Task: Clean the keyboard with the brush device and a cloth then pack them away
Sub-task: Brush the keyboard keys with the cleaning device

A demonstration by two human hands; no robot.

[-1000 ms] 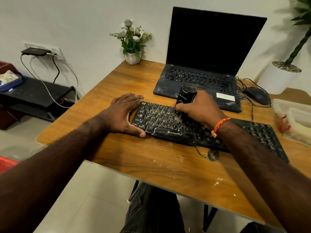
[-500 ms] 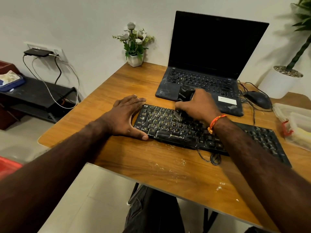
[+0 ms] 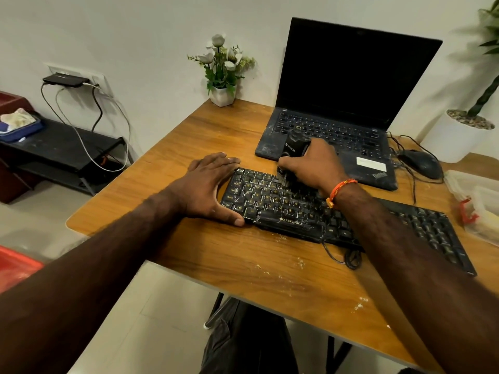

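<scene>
A black dusty keyboard [image 3: 272,203] lies across the wooden table [image 3: 189,247]. My right hand [image 3: 313,166] grips a black brush device [image 3: 293,147], held upright with its bristles down on the upper key rows. My left hand [image 3: 208,184] lies flat against the keyboard's left end, thumb along the front edge, fingers straight. No cloth is in view.
An open dusty laptop [image 3: 337,125] stands behind the keyboard. A black mouse [image 3: 421,163] with cables and clear plastic boxes [image 3: 475,201] sit at right. A small flower pot [image 3: 222,94] and a white planter [image 3: 456,139] stand by the wall. Crumbs dot the table front.
My right hand has shifted the brush slightly toward the keyboard's far edge and left. My left hand has stayed at the keyboard's end.
</scene>
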